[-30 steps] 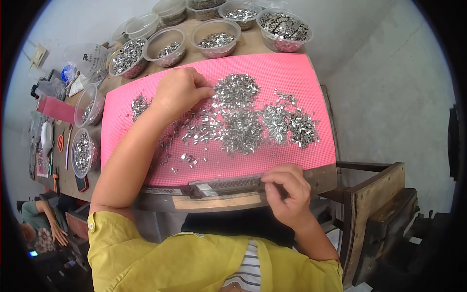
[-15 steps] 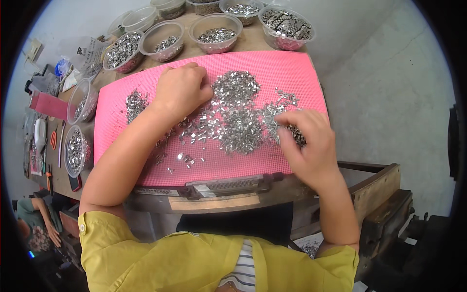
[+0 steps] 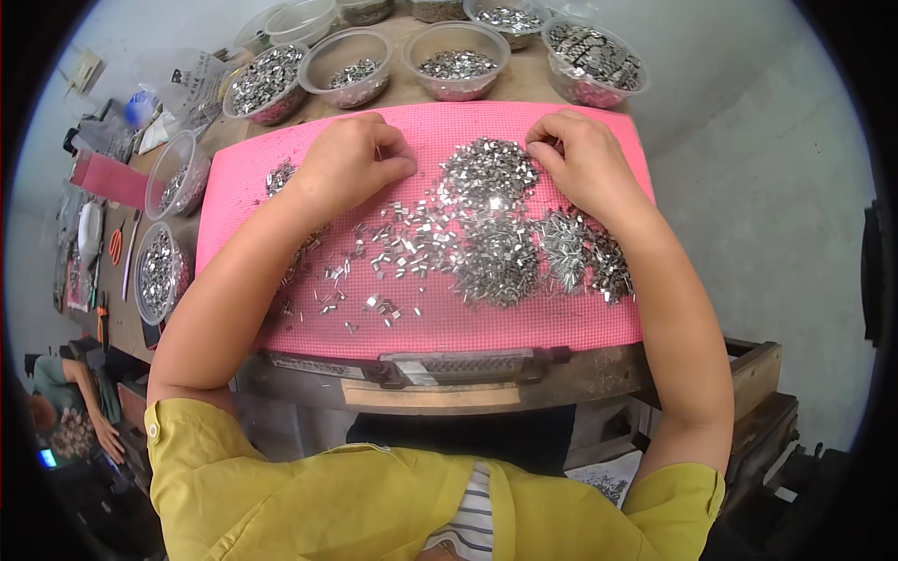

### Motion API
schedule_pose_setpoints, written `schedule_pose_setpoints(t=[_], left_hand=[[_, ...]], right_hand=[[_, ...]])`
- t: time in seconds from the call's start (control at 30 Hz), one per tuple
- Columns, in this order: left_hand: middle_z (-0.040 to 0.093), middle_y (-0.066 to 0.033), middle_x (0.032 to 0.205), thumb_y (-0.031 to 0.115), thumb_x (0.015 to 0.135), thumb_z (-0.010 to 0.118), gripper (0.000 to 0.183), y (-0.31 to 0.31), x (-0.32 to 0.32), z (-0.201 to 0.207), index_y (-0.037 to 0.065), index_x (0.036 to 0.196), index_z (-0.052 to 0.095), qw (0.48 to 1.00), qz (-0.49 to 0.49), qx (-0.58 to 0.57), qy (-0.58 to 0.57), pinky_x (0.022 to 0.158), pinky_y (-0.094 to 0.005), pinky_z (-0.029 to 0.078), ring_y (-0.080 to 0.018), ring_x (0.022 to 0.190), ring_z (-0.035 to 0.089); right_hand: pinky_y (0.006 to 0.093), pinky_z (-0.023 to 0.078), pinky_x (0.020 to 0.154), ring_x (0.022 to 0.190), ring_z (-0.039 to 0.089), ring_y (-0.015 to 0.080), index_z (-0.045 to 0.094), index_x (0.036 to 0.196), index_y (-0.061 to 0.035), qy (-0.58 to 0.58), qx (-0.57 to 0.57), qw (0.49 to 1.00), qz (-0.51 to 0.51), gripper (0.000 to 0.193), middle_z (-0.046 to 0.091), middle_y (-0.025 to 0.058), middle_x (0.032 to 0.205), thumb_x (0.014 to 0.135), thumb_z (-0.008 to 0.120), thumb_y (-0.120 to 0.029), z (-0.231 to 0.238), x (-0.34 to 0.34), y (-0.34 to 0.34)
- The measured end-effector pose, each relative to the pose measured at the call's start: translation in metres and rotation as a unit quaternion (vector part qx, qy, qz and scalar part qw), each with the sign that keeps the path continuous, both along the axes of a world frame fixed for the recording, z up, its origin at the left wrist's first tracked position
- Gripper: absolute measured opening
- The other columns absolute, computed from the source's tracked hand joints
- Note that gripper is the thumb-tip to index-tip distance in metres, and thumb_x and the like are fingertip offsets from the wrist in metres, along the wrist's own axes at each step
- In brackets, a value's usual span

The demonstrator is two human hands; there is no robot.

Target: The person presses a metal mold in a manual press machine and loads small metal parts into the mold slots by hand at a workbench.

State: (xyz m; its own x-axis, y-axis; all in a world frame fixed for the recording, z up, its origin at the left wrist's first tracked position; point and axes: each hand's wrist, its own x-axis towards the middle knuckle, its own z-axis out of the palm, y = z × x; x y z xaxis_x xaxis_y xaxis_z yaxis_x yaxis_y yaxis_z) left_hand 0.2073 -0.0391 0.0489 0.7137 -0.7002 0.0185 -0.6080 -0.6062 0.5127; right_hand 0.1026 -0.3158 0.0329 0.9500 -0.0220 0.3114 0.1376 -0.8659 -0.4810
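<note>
My left hand (image 3: 357,161) is closed above the pink mat (image 3: 309,332), thumb and fingertips together, left of a heap of small silvery metal pieces (image 3: 488,173). Whatever it pinches is too small to make out. At that heap's upper right edge, my right hand (image 3: 587,161) has its thumb and forefinger pinched together; anything between them cannot be seen. Nearer me lie a second heap of silvery pieces (image 3: 496,260), a clump of thin metal pins (image 3: 564,251) and a darker heap (image 3: 610,271), partly behind my right forearm. Loose pieces (image 3: 398,245) are scattered left of the heaps.
Plastic bowls of metal parts (image 3: 456,64) line the table's far side, with more bowls (image 3: 161,276) along the left. Orange-handled scissors (image 3: 116,245) and pliers (image 3: 102,323) lie beyond those. A dark bar (image 3: 458,366) edges the mat's front. Another person (image 3: 79,402) sits at lower left.
My right hand has moved from the pins up and away to the far heap's upper right edge. My left hand is now slightly farther from that heap. The whole view has shifted a little.
</note>
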Motion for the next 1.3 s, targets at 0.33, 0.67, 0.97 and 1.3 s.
schedule_pose_setpoints(t=[0.33, 0.67, 0.97, 1.3], left_hand=[[0.077, -0.013, 0.089, 0.018, 0.083, 0.079, 0.021, 0.0, 0.008, -0.01, 0.001, 0.095, 0.078, 0.991, 0.042, -0.056, 0.113, 0.079, -0.0367, 0.057, -0.0227, 0.083, 0.073], [0.066, -0.0079, 0.092, 0.01, 0.085, 0.079, 0.015, 0.0, 0.001, -0.003, 0.002, 0.097, 0.075, 0.999, 0.008, -0.001, 0.039, 0.077, -0.0317, 0.055, -0.0176, 0.081, 0.066], [0.063, -0.0109, 0.088, 0.011, 0.082, 0.074, 0.014, -0.01, -0.001, 0.005, 0.0, 0.088, 0.068, 0.998, -0.017, 0.054, -0.021, 0.077, -0.0373, 0.054, -0.0236, 0.08, 0.065], [0.068, -0.0122, 0.09, 0.014, 0.092, 0.069, 0.014, 0.01, -0.05, 0.028, 0.0, 0.097, 0.067, 0.993, -0.014, -0.103, 0.063, 0.073, -0.036, 0.051, -0.0248, 0.08, 0.065]], right_hand=[[0.0505, 0.05, 0.09, 0.101, 0.063, 0.0375, 0.07, 0.094, -0.0032, -0.02, -0.163, 0.986, 0.034, 0.009, 0.066, 0.0158, 0.096, 0.09, 0.066, -0.01, -0.007, 0.006, 0.003], [0.0477, 0.053, 0.08, 0.09, 0.069, 0.0374, 0.069, 0.094, 0.0007, -0.039, -0.011, 0.999, -0.021, 0.012, 0.072, 0.017, 0.094, 0.092, 0.066, -0.011, 0.006, -0.004, -0.012], [0.0486, 0.055, 0.086, 0.091, 0.07, 0.0383, 0.074, 0.088, -0.0002, 0.03, -0.024, 0.999, -0.034, 0.017, 0.073, 0.0189, 0.094, 0.087, 0.071, -0.017, 0.003, -0.005, -0.001], [0.0495, 0.055, 0.087, 0.092, 0.07, 0.0391, 0.074, 0.085, 0.0022, 0.009, -0.117, 0.992, -0.057, 0.016, 0.072, 0.0222, 0.094, 0.083, 0.069, -0.013, 0.005, -0.014, 0.004]])
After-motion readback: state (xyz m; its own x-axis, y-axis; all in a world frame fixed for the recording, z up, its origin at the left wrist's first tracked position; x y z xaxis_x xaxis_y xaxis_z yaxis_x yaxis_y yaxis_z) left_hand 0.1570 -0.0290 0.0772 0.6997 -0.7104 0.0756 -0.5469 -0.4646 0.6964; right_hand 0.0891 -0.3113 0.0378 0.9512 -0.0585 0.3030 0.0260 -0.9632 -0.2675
